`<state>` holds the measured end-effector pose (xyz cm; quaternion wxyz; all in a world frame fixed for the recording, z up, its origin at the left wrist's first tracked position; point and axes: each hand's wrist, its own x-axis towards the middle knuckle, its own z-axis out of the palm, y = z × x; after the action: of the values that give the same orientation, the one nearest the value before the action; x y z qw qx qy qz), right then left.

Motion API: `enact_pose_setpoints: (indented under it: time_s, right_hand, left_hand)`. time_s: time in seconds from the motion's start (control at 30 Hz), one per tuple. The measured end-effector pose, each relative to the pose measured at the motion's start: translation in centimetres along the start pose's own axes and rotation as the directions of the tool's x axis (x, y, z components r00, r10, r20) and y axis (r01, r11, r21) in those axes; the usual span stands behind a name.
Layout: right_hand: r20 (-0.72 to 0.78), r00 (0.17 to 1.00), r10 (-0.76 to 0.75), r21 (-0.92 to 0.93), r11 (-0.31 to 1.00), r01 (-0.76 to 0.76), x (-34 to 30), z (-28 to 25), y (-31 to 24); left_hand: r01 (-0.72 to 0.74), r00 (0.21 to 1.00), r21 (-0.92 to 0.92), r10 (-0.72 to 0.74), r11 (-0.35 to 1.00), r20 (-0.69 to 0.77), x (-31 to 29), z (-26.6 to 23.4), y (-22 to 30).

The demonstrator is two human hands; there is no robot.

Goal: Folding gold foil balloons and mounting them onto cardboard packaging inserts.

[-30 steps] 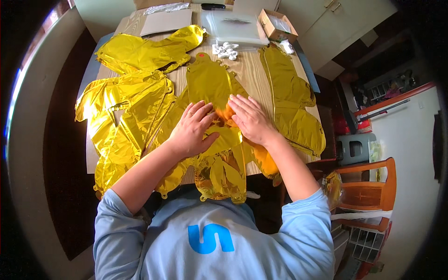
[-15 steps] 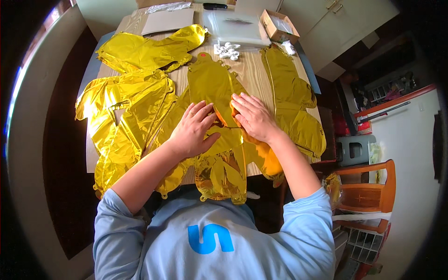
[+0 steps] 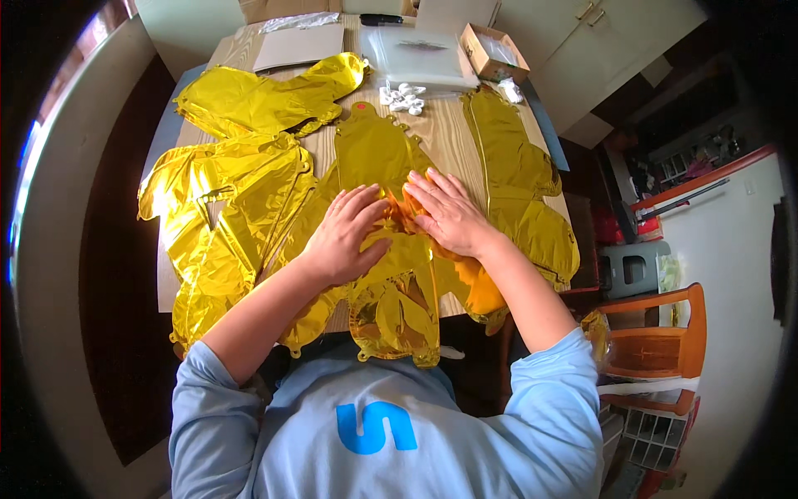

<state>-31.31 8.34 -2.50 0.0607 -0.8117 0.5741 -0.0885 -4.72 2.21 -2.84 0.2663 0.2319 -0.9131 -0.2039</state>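
Observation:
Both my hands press flat on a gold foil balloon [image 3: 376, 158] lying deflated in the middle of a wooden table [image 3: 440, 133]. My left hand [image 3: 347, 233] rests palm down on its lower half, fingers spread. Just to the right my right hand [image 3: 449, 214] lies beside it, fingers spread, fingertips almost touching the left hand's. The balloon's lower end [image 3: 397, 312] hangs over the table's near edge. More flat gold foil balloons lie around: a pile at the left [image 3: 224, 216], one at the back left [image 3: 266, 100], one at the right [image 3: 519, 183].
At the table's far end lie a clear plastic bag [image 3: 420, 58], a small open cardboard box [image 3: 492, 51], several small white plastic pieces [image 3: 401, 96] and a grey sheet [image 3: 298, 46]. A wooden chair [image 3: 657, 345] stands at the right, by a grey container [image 3: 633, 268].
Both hands have slid a little up the balloon, away from me, staying flat on the foil. The other balloons have not moved.

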Motion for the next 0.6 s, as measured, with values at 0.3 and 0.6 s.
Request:
enact_pose_setpoints:
  time_s: [0.3,0.6]
  right_hand:
    - [0.016,0.999,0.05,0.028,0.998,-0.051,-0.5,-0.3,-0.1]
    - [0.07,0.994,0.087,-0.011,0.996,-0.086,0.1,-1.1,0.3]
  left_hand:
    - [0.051,0.994,0.149,-0.065,0.988,0.088,-6.4,-4.1,0.0]
    - [0.112,0.988,0.096,-0.121,0.989,0.092,-8.9,-4.4,1.1]
